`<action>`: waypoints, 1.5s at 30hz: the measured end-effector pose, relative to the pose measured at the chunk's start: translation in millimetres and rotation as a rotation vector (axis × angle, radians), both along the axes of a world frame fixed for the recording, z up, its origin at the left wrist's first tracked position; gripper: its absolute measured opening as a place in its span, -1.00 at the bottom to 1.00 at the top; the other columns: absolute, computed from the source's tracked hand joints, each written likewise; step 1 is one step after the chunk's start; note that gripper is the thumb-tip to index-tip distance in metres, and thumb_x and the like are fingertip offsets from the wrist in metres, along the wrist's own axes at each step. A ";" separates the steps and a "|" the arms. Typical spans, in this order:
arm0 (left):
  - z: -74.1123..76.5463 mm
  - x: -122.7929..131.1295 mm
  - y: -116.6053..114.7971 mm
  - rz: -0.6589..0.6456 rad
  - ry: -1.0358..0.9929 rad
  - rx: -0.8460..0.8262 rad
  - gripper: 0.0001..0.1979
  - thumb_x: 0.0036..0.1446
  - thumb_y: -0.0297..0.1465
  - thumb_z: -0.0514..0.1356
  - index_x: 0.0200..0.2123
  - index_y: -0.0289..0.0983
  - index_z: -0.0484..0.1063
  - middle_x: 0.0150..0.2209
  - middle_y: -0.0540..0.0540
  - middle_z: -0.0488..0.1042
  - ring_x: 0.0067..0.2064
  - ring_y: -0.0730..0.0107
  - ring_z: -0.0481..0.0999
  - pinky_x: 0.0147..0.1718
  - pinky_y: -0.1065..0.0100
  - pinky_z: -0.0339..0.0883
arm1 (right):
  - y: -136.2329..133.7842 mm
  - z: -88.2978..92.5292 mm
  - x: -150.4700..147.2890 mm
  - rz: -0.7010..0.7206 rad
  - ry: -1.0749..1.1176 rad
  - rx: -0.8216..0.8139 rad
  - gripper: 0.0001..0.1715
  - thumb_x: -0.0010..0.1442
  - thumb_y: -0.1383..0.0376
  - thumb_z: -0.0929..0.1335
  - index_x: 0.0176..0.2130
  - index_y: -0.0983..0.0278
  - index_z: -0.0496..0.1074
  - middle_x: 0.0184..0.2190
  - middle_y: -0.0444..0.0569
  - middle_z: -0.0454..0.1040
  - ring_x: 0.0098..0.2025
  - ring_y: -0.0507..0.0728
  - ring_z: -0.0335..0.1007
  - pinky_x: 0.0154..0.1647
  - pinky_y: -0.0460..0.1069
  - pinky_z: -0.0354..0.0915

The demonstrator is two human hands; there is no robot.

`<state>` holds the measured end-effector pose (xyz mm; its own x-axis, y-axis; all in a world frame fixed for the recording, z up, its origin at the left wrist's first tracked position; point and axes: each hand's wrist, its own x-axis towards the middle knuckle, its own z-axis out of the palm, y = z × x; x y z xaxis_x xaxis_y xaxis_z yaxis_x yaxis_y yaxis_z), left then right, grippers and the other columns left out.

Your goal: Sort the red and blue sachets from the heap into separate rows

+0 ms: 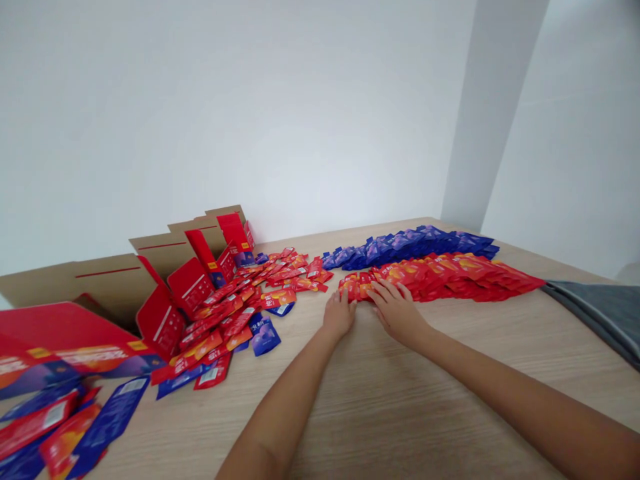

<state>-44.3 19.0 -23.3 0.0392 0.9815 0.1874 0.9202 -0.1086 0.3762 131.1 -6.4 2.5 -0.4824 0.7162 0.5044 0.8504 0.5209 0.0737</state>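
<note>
A long overlapping row of red sachets point(450, 273) lies on the wooden table, its left end under my fingers. My left hand point(340, 313) rests at that left end, fingertips touching the red packets. Just to its right, my right hand point(397, 310) lies with fingers stretched out over the same row. Neither hand has lifted a sachet off the row. Behind runs a matching row of blue sachets point(400, 248), close to the red one. The packets right under my fingertips are partly hidden.
Open red cardboard boxes point(190, 287) stand along the left side. A loose heap of red sachets point(240, 300) spills from them, with a blue sachet point(264, 335) beside it. More blue sachets point(113, 413) lie front left. A grey cloth item point(595, 310) is at the right edge.
</note>
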 end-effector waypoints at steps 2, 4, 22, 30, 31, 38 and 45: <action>-2.2 9.5 -5.3 -0.013 0.039 0.023 -0.45 0.23 -0.24 -0.03 0.22 -0.41 0.12 0.24 -0.38 0.16 0.25 0.08 0.14 0.19 0.15 -0.02 | 8.2 -6.5 2.4 -0.041 -0.048 -0.022 -0.49 0.21 0.39 0.16 0.13 0.28 0.31 0.20 0.12 0.26 0.24 0.30 0.05 0.18 0.29 -0.10; -2.2 15.0 -7.3 -0.011 0.066 0.050 -0.44 0.20 -0.29 0.00 0.23 -0.40 0.11 0.22 -0.38 0.19 0.21 0.04 0.18 0.15 0.13 0.04 | 17.7 -11.5 7.7 -0.073 -0.095 -0.045 -0.44 0.18 0.45 0.15 0.15 0.24 0.29 0.21 0.08 0.25 0.23 0.31 0.10 0.16 0.32 -0.07; -5.4 -6.7 7.0 -0.011 -0.037 0.115 -0.46 0.02 -0.56 0.01 0.13 -0.41 0.24 0.07 -0.31 0.32 0.13 0.15 0.22 0.15 0.20 0.04 | 23.5 -20.1 13.8 0.061 0.009 -0.019 -0.44 0.19 0.42 0.16 0.18 0.31 0.23 0.20 0.13 0.26 0.23 0.23 0.10 0.21 0.22 -0.12; -6.3 -11.5 1.5 0.009 -0.088 0.144 -0.48 -0.01 -0.63 -0.03 0.08 -0.44 0.29 0.04 -0.31 0.32 0.09 0.18 0.25 0.13 0.27 0.09 | -8.4 -13.7 -14.1 0.177 0.103 -0.060 -0.43 0.16 0.45 0.16 0.15 0.33 0.27 0.16 0.14 0.29 0.21 0.21 0.11 0.22 0.15 -0.09; -6.8 -13.4 1.1 0.013 -0.094 0.149 -0.48 -0.01 -0.64 -0.04 0.07 -0.44 0.29 0.04 -0.32 0.32 0.09 0.18 0.25 0.12 0.26 0.10 | -13.0 -14.2 -19.1 0.196 0.123 -0.064 -0.44 0.16 0.45 0.16 0.15 0.32 0.27 0.17 0.14 0.29 0.21 0.20 0.11 0.22 0.14 -0.08; -7.8 -34.5 3.5 0.051 -0.115 0.205 -0.48 -0.05 -0.71 -0.06 0.00 -0.36 0.33 -0.03 -0.26 0.36 0.07 0.20 0.28 0.09 0.19 0.14 | -16.9 -15.7 -60.5 0.184 0.179 -0.147 -0.46 0.19 0.40 0.16 0.15 0.37 0.26 0.18 0.16 0.27 0.22 0.24 0.10 0.21 0.18 -0.05; 6.2 -53.8 30.4 0.158 -0.073 0.352 -0.52 -0.02 -0.69 -0.05 -0.03 -0.30 0.34 -0.03 -0.21 0.36 0.07 0.19 0.28 0.08 0.13 0.16 | 27.4 -5.9 -90.9 0.089 0.042 -0.267 -0.51 0.27 0.34 0.14 0.15 0.32 0.28 0.20 0.15 0.25 0.25 0.30 0.06 0.21 0.31 -0.09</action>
<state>-98.2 49.4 -17.1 -0.1335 0.8494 0.5106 0.9080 -0.1016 0.4064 40.2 21.0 -3.4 -0.5317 0.7824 0.3242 0.8001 0.5895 -0.1106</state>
